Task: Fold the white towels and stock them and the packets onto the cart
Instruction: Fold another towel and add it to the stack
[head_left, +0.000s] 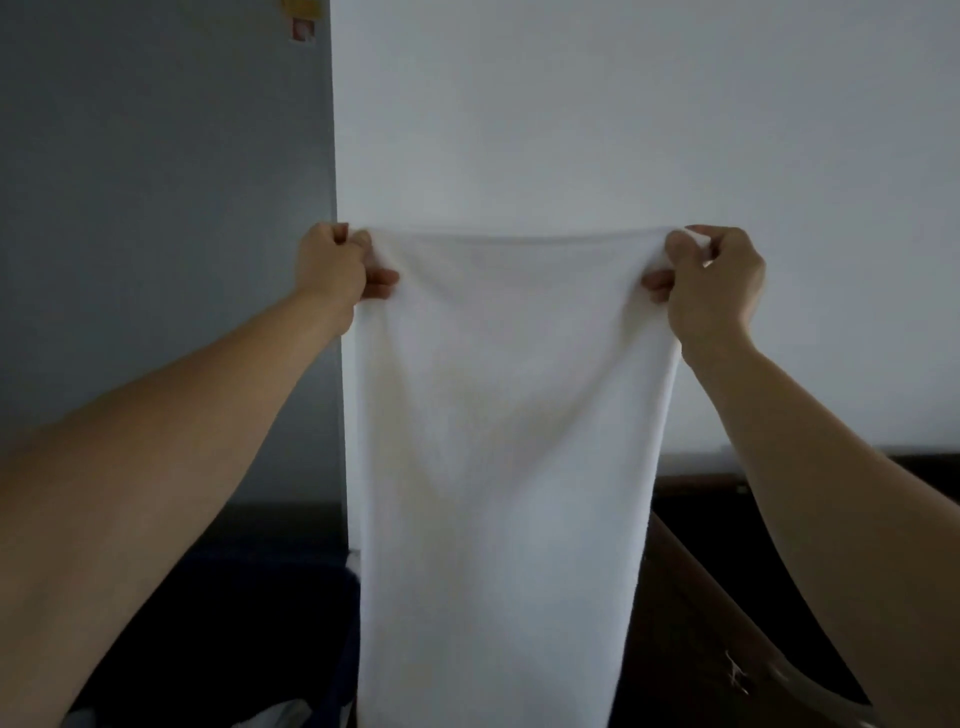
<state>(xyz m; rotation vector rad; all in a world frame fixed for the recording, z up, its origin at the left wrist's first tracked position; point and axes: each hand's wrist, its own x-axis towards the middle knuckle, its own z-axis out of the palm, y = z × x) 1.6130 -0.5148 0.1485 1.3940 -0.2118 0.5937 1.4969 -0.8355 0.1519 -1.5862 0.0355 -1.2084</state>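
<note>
Gripping top corners of white towel (509, 415) with fingers of left hand (332, 273) and right hand (719, 283); apparently beginning to fold, not yet stocking.

- Left forearm (156, 467): bare along all that shows, from the near left edge up to the wrist.
- Right forearm (810, 467): bare in the same way, from the near right edge up to the wrist.
- Left hand (332, 270): bare.
- Right hand (719, 283): bare, with a small bright glint on one finger, too small to identify.
</note>
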